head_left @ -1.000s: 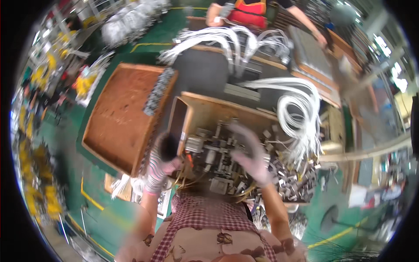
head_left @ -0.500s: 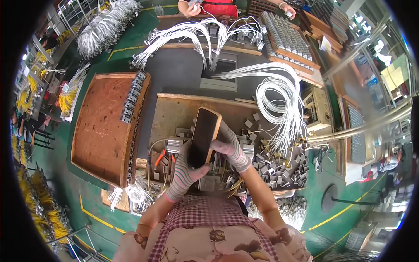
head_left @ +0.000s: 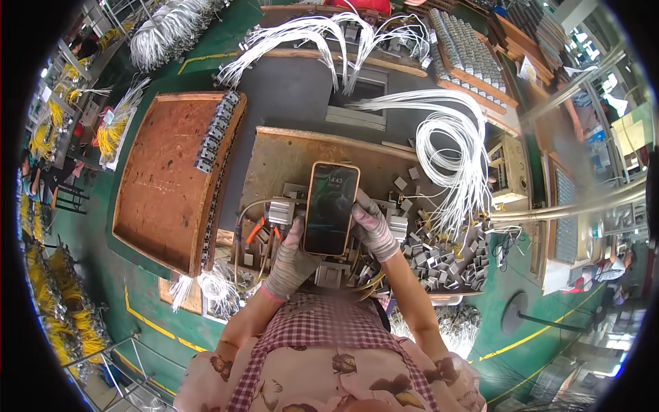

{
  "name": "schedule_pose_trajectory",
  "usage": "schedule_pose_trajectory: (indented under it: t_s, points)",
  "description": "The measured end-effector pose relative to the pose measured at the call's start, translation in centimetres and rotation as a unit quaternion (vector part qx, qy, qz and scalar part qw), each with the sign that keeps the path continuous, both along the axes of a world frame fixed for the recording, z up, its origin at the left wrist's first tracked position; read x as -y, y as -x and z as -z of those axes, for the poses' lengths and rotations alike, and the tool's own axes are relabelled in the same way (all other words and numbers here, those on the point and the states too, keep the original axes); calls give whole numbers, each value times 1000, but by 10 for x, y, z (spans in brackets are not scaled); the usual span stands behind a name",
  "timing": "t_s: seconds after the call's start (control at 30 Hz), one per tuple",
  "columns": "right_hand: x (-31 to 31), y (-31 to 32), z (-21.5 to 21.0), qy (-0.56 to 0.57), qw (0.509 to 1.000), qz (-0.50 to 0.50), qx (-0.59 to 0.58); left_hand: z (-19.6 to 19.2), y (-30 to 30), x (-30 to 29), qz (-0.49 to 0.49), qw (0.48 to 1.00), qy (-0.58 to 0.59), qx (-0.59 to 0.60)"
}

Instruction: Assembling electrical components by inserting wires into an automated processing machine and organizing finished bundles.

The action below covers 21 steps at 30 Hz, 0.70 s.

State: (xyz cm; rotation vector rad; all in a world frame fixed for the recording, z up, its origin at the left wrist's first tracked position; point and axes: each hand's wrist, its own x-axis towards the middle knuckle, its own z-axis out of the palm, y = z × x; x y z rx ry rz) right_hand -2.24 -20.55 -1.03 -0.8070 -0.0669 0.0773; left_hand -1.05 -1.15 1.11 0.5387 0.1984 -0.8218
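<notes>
A smartphone [head_left: 331, 213] with an orange-edged case is held upright between my two hands, its lit lock screen facing me. My left hand [head_left: 291, 261], in a striped glove, wraps the phone's lower left side. Along the right edge my gloved right hand [head_left: 374, 225] grips it, thumb at the side; the fingers behind the phone are hidden. Beneath the phone lies a small metal fixture [head_left: 330, 275]. Orange-handled pliers [head_left: 255, 229] rest left of my left hand. Many small grey metal blocks [head_left: 439, 264] are heaped to the right of my right hand.
An open wooden tray [head_left: 161, 185] with a row of metal parts along its right side stands at the left. Coiled white cables [head_left: 446, 144] lie at the right, with more white cables [head_left: 295, 41] at the back. A round-based stand [head_left: 515, 313] is on the green floor.
The phone has turned from tilted to nearly straight, and its dark screen is now lit. My right hand has shifted down to its right edge. The view has moved slightly.
</notes>
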Motion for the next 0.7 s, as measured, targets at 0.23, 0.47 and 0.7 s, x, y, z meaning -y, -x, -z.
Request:
schedule_pose_trajectory:
  t_s: [0.23,0.47,0.7]
  points:
    - [-3,0,10,49,999,13,-11,1,-6,-2,16,999,-10,40]
    - [-6,5,10,45,998,43,-25,10,-5,-1,27,997,-10,74]
    - [-7,5,4,98,993,62,-37,16,-6,1,28,997,-5,76]
